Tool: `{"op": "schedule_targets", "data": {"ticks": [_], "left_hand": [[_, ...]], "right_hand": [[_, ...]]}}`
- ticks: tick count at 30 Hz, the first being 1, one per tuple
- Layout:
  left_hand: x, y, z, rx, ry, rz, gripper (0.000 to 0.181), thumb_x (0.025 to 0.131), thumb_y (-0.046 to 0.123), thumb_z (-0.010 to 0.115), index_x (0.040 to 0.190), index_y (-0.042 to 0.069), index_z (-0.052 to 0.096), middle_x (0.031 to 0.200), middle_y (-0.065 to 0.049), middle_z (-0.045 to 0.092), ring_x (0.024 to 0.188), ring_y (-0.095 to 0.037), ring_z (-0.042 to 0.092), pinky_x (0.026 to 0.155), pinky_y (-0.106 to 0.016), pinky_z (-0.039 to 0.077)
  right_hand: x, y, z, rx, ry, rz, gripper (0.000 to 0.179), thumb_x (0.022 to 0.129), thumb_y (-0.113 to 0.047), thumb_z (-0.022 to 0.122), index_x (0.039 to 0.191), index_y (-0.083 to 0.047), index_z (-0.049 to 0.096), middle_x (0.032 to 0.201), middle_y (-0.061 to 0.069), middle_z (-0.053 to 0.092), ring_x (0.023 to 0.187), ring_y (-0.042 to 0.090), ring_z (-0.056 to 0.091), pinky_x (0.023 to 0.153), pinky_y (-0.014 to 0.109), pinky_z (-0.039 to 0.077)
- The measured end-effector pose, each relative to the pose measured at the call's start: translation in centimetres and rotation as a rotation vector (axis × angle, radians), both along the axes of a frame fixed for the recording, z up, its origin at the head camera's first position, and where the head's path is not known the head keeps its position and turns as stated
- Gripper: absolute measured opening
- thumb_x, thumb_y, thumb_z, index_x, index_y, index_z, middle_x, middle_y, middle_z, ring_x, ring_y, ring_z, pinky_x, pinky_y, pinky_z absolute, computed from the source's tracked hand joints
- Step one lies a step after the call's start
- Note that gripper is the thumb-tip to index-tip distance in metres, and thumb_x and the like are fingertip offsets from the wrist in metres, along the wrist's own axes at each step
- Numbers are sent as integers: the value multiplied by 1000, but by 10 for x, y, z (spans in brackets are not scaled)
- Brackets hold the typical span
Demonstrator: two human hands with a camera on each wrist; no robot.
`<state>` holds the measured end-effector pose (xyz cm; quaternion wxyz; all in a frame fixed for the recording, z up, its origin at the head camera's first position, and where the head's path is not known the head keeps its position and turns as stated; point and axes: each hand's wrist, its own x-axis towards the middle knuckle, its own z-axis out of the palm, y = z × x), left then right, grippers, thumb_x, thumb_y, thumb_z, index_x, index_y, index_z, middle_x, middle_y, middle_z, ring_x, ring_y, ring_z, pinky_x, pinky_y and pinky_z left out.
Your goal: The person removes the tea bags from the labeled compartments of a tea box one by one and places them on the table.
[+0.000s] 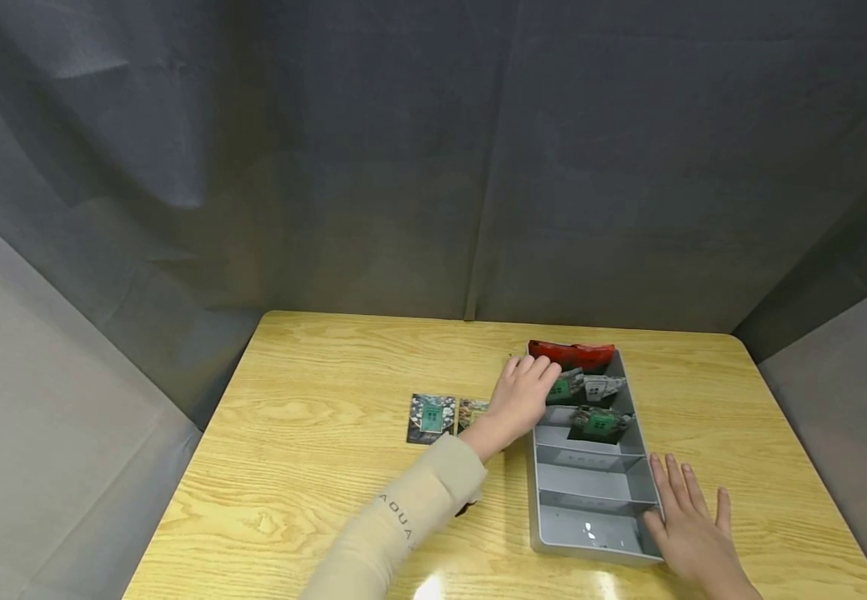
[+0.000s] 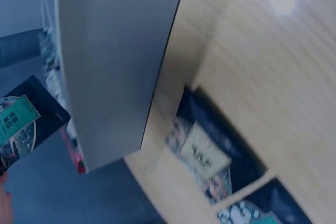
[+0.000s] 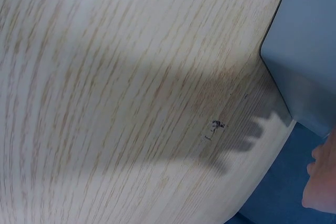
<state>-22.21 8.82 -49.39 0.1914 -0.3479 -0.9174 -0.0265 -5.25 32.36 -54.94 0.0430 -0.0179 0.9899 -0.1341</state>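
I see left hand (image 1: pixel 521 395) pinching dark, green-labelled flat packet (image 2: pixel 18 121) at far left of grey divided plastic tray (image 1: pixel 582 481); right hand (image 1: pixel 692 527), fingers spread, probably braces near right.

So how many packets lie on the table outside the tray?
2 visible: a green-labelled packet left of the tray, and a pale-labelled packet between them. The left sleeve may hide more; a dark edge shows beside it.

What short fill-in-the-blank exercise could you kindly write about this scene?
The person's ____ hand holds a green-labelled packet.
In the gray box, the farthest packet from the person is coloured ____.
The right hand rests on the ____ beside the box.

Missing words: left; red; table.
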Motion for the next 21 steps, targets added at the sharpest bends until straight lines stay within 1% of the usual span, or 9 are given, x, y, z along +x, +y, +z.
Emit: {"op": "schedule_targets", "data": {"ticks": [3, 4, 7, 11, 15, 17, 21], "left_hand": [[-3, -12, 7, 28, 27, -3, 27, 85, 14, 59, 109, 20, 47, 101, 5, 45, 88, -12, 39, 89, -29, 32], [-4, -16, 8, 37, 37, 0, 27, 85, 13, 58, 110, 20, 48, 101, 5, 46, 89, -12, 40, 89, -28, 32], [-8, -29, 9, 60, 47, 21, 28, 86, 9, 56, 112, 20, 49, 103, 5, 47, 91, -12, 42, 91, -29, 32], [-12, -48, 4, 84, 54, 64, 30, 86, 7, 55, 112, 20, 51, 102, 5, 47, 91, -12, 42, 92, -31, 32], [-15, -67, -2, 103, 53, 94, 27, 86, 7, 56, 109, 19, 51, 99, 4, 46, 90, -14, 41, 93, -33, 32], [-15, -77, -4, 108, 51, 112, 24, 88, 7, 54, 108, 18, 50, 98, 3, 45, 90, -15, 40, 94, -33, 32], [-17, -99, -9, 116, 51, 151, 20, 91, 6, 48, 107, 17, 50, 96, 2, 44, 89, -16, 40, 93, -34, 32]], "right_hand": [[0, 0, 0, 3, 14, 2, 66, 97, -33, 32, 146, -17, -10, 152, 13, -8, 137, 30, -16, 95, 58, -24], [0, 0, 0, 3, 19, 2, 66, 97, -33, 32, 146, -17, -10, 152, 12, -9, 137, 30, -16, 95, 57, -25], [0, 1, 0, 8, 36, 4, 67, 97, -32, 32, 146, -18, -11, 152, 11, -10, 136, 28, -18, 95, 56, -26], [1, 2, 0, 16, 40, 7, 67, 97, -32, 33, 146, -18, -11, 152, 11, -10, 136, 27, -19, 95, 54, -27], [1, 4, 0, 13, 26, 5, 67, 97, -32, 33, 146, -17, -10, 152, 14, -7, 137, 31, -14, 94, 56, -26], [1, 5, 0, 9, 16, 4, 67, 97, -33, 32, 146, -17, -11, 152, 14, -7, 137, 32, -14, 94, 57, -26], [1, 5, 1, -4, -21, -1, 67, 98, -34, 31, 146, -18, -13, 151, 16, -5, 136, 31, -18, 94, 60, -23]]}}
